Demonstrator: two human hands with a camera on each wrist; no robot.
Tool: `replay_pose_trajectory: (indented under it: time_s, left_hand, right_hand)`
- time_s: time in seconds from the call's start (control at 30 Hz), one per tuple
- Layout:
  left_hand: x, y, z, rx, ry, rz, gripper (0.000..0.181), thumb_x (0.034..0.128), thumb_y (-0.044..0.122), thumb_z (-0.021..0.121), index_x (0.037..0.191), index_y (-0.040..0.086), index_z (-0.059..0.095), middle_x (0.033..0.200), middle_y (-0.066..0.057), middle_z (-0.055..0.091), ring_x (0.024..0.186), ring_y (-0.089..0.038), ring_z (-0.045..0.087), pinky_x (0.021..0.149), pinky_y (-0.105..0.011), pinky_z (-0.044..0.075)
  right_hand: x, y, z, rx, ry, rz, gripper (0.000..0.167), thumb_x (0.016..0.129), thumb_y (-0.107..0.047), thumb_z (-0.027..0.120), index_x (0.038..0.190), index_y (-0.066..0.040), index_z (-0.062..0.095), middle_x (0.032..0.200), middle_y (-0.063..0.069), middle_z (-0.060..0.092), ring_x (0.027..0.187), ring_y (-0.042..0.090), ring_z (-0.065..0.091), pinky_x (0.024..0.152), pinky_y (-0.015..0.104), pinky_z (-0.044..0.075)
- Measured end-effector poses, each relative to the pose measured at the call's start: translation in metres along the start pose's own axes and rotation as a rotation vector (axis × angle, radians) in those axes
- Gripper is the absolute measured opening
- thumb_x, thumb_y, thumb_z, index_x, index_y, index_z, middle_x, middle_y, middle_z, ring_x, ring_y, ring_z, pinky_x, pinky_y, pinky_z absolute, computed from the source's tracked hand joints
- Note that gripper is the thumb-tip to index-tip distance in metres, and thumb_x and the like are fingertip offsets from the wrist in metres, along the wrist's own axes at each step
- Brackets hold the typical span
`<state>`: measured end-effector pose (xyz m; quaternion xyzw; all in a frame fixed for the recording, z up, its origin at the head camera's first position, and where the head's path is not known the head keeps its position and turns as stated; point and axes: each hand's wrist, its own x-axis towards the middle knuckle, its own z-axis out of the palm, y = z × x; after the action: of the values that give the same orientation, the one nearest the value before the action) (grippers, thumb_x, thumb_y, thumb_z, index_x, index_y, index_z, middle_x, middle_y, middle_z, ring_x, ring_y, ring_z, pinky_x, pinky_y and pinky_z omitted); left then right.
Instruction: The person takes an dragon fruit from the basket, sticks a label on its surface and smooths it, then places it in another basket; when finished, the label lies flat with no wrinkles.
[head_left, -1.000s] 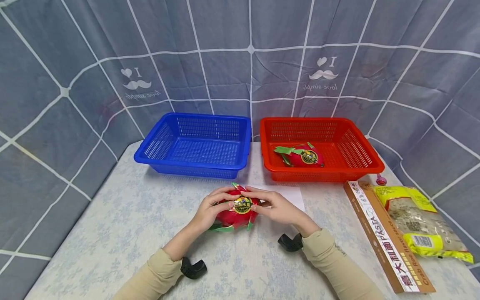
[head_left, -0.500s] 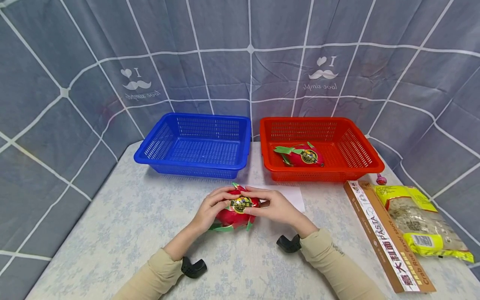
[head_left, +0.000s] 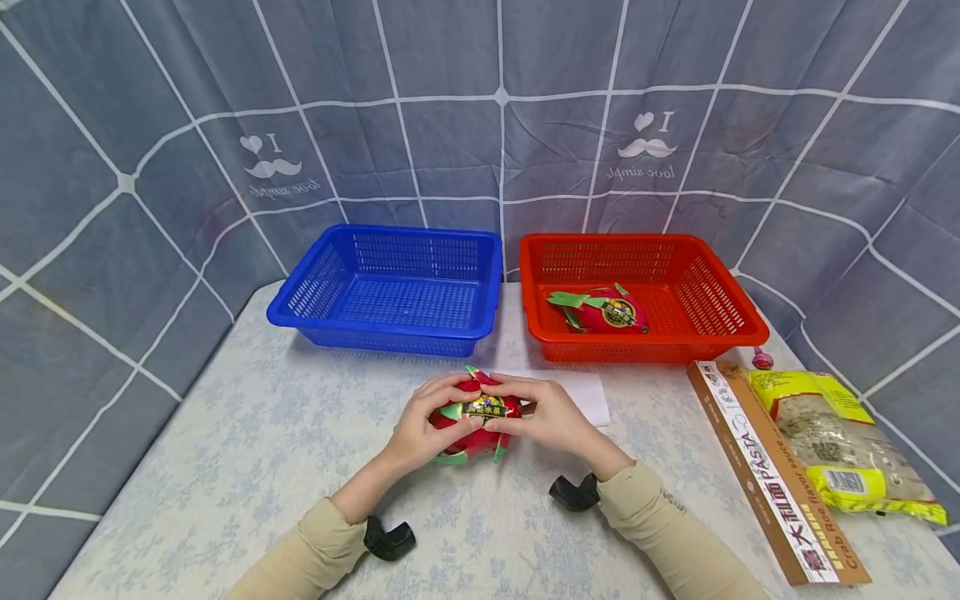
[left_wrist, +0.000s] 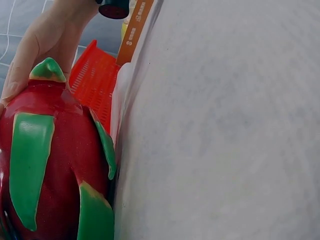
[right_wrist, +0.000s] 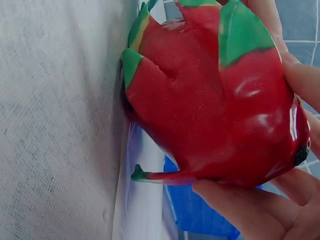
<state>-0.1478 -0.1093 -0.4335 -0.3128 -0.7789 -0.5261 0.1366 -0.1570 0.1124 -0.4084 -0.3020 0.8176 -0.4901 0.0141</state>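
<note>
A red dragon fruit point(head_left: 483, 408) with green scales and a round black-and-gold label rests on or just above the table in front of me. From its left side my left hand point(head_left: 417, 427) grips it, fingers curved over the top and thumb beside the label. My right hand point(head_left: 553, 418) grips the other side, with the thumb low on the label's right. In the left wrist view, the fruit's point(left_wrist: 55, 150) scaly side fills the lower left, with the right hand point(left_wrist: 47, 42) behind it. The right wrist view has the fruit point(right_wrist: 210, 100) up close, its underside near the table.
A blue basket point(head_left: 382, 337) stands at the back left. At the back right, a red basket point(head_left: 652, 339) holds another dragon fruit point(head_left: 615, 312). A pasta box point(head_left: 772, 475), a yellow-clear bag point(head_left: 840, 442) and a small pink lollipop point(head_left: 762, 359) lie right. White paper point(head_left: 588, 396) lies behind my right hand.
My left thumb has slid lower and toward the label, uncovering a green scale beside it. The right thumb has shifted slightly left. Both hands stay around the dragon fruit.
</note>
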Motion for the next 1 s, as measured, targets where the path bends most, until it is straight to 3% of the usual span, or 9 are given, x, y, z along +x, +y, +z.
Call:
replay_pose_trajectory:
  time_s: [0.27, 0.43, 0.53, 0.77, 1.0]
  left_hand:
    - [0.001, 0.001, 0.001, -0.037, -0.004, -0.037, 0.027, 0.0789, 0.008, 0.073, 0.106, 0.008, 0.071, 0.128, -0.011, 0.057, 0.123, -0.030, 0.044, 0.098, -0.055, 0.032]
    - [0.002, 0.004, 0.001, -0.054, -0.015, -0.067, 0.026, 0.0791, 0.000, 0.070, 0.105, 0.002, 0.070, 0.129, -0.017, 0.055, 0.124, -0.036, 0.042, 0.099, -0.059, 0.028]
    - [0.003, 0.011, 0.000, -0.072, -0.022, -0.081, 0.025, 0.0795, -0.004, 0.068, 0.105, -0.002, 0.068, 0.128, -0.022, 0.053, 0.123, -0.040, 0.041, 0.098, -0.061, 0.027]
    - [0.008, 0.040, -0.007, -0.090, -0.031, -0.094, 0.023, 0.0788, -0.009, 0.065, 0.102, -0.009, 0.065, 0.123, -0.030, 0.053, 0.119, -0.046, 0.042, 0.096, -0.059, 0.033]
    - [0.008, 0.042, -0.006, -0.093, -0.027, -0.117, 0.023, 0.0803, -0.005, 0.067, 0.104, -0.006, 0.067, 0.126, -0.028, 0.053, 0.122, -0.044, 0.040, 0.098, -0.061, 0.026]
  right_hand:
    - [0.000, 0.002, -0.007, -0.030, -0.060, -0.055, 0.046, 0.082, -0.024, 0.074, 0.124, -0.012, 0.062, 0.134, 0.011, 0.052, 0.123, 0.024, 0.049, 0.091, 0.033, 0.047]
    - [0.001, 0.005, -0.012, 0.031, -0.135, -0.049, 0.043, 0.087, -0.019, 0.069, 0.128, -0.010, 0.059, 0.139, 0.014, 0.046, 0.127, 0.024, 0.045, 0.086, 0.030, 0.049]
    - [0.001, 0.006, -0.013, 0.065, -0.160, -0.047, 0.043, 0.089, -0.017, 0.066, 0.130, -0.008, 0.057, 0.140, 0.015, 0.045, 0.127, 0.025, 0.044, 0.089, 0.030, 0.048]
    - [0.000, 0.003, -0.015, 0.098, -0.194, -0.013, 0.045, 0.088, -0.012, 0.066, 0.132, -0.007, 0.055, 0.142, 0.014, 0.043, 0.128, 0.027, 0.043, 0.091, 0.036, 0.046]
    - [-0.001, 0.002, -0.020, 0.135, -0.252, 0.001, 0.048, 0.088, -0.008, 0.064, 0.135, -0.004, 0.051, 0.145, 0.016, 0.037, 0.128, 0.028, 0.042, 0.092, 0.035, 0.046]
